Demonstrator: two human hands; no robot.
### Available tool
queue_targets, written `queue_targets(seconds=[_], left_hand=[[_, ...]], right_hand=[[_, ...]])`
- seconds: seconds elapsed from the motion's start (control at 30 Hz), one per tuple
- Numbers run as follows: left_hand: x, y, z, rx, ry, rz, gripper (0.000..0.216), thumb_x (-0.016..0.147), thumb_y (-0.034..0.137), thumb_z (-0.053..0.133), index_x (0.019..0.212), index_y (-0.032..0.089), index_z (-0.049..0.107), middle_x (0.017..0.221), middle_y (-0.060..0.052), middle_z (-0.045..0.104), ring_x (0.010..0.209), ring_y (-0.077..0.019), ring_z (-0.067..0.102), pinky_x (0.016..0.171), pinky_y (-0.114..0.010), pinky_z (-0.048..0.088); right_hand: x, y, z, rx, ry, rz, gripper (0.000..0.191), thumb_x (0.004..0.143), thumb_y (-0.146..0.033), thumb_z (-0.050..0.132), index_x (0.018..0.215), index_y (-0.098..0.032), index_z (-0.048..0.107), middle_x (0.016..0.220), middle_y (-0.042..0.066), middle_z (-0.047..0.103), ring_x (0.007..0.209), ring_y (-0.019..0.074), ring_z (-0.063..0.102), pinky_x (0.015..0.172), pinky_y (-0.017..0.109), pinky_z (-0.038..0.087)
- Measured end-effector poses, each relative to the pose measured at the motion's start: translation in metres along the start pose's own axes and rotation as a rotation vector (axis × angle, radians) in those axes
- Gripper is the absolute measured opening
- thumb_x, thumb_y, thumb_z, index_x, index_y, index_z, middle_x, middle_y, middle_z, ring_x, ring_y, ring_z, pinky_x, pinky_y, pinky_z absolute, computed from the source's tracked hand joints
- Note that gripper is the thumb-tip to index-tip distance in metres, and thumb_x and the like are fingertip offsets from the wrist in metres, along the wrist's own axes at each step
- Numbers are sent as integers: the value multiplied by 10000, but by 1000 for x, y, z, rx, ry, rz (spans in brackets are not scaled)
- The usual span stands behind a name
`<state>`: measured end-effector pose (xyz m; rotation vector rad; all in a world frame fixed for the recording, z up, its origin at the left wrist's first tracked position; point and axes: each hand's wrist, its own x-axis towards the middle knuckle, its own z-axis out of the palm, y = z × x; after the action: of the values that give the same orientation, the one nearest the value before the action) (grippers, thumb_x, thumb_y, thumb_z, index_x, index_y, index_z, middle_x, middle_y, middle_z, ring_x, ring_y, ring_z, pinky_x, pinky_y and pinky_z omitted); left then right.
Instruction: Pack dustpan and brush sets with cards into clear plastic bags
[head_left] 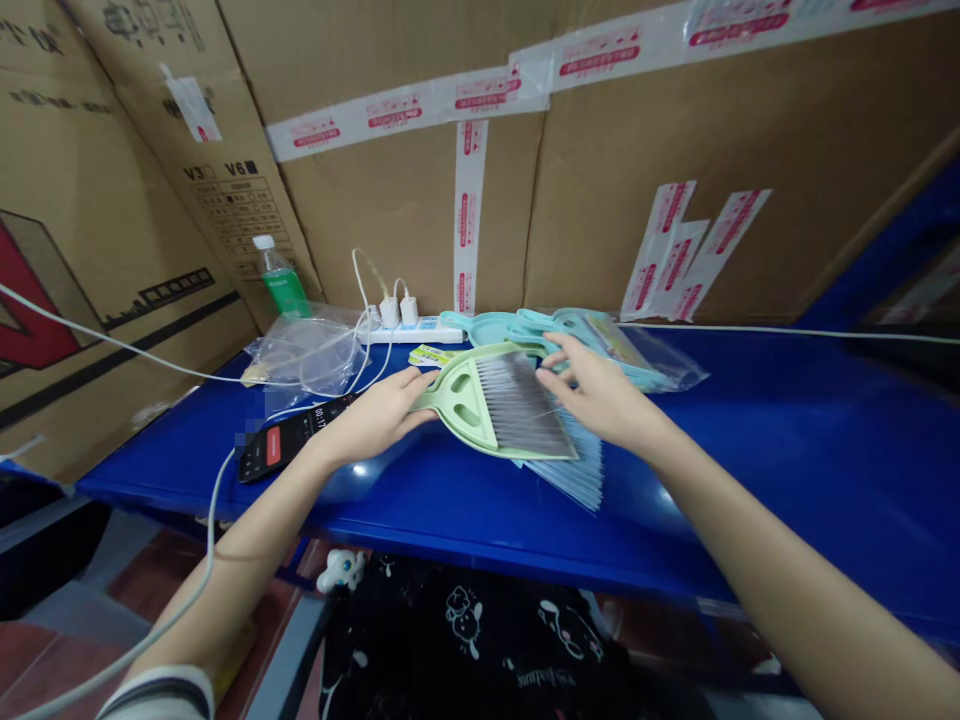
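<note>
My left hand point(379, 415) is closed around the handle end of a light green hand brush point(469, 405), which lies nested in a matching green dustpan point(450, 440). The brush's grey bristles point(521, 405) point right. Over their far right side is my right hand point(589, 385), fingers curved and apart; whether the fingertips touch the dustpan's far edge I cannot tell. Under the green set, pale blue bristles point(581, 470) of another brush stick out towards me. Light blue dustpans point(499, 328) lie just behind, partly hidden by the green set and my right hand.
A white power strip point(420, 330) with plugged chargers stands at the back of the blue table point(765, 450). Left are a phone point(289, 440), a crumpled clear bag point(307, 350) and a green bottle point(283, 285). A clear packet point(645, 355) lies back right. Cardboard boxes point(390, 200) wall the rear.
</note>
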<state>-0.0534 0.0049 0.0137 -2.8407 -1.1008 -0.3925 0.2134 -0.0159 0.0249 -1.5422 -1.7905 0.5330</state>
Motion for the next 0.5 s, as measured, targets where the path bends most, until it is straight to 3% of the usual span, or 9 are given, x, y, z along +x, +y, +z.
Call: queue_targets(seconds=[0.07,0.1,0.13,0.2,0.33,0.5], left_hand=[[0,-2,1,11,50,38,481,1018,439,343,1361,124,459,1044,-107,605,965,-231,619,850,-363,522],[0,-1,1,19,65,57,488,1020,449,326,1364,128,455,1029,-101,602,955,-229,617,840,-361,525],[0,0,0,25,73,76,499,1022,458,309,1374,130,444,1017,-98,599,947,-228,614,831,-360,527],[2,4,1,34,78,114,518,1024,464,283,1400,132,414,1000,-92,594,925,-226,609,818,-365,531],[9,10,4,67,57,158,504,1026,441,294,1428,151,387,976,-79,584,893,-223,600,811,-384,534],[14,8,4,38,44,218,493,1021,408,351,1413,116,414,998,-97,587,892,-215,600,794,-359,535]], right_hand=[[-7,-4,-1,-175,198,-284,243,917,-247,486,1088,-162,636,1061,146,645,1018,298,593,909,523,466],[-11,-7,1,-210,197,-436,220,935,-275,471,1005,-182,658,1001,126,644,1005,288,577,890,500,466],[-15,-9,4,-219,135,-568,230,951,-304,462,933,-196,665,921,101,636,959,269,568,854,466,472],[-22,-11,13,-244,-55,-694,225,947,-344,509,889,-192,664,833,72,602,894,243,541,786,408,470],[-25,-10,33,-249,-190,-673,250,877,-354,636,699,-188,578,768,36,517,836,207,487,722,339,426],[-23,-10,42,-187,-139,-560,386,773,-239,675,567,-216,348,685,-14,404,756,169,427,688,300,358]])
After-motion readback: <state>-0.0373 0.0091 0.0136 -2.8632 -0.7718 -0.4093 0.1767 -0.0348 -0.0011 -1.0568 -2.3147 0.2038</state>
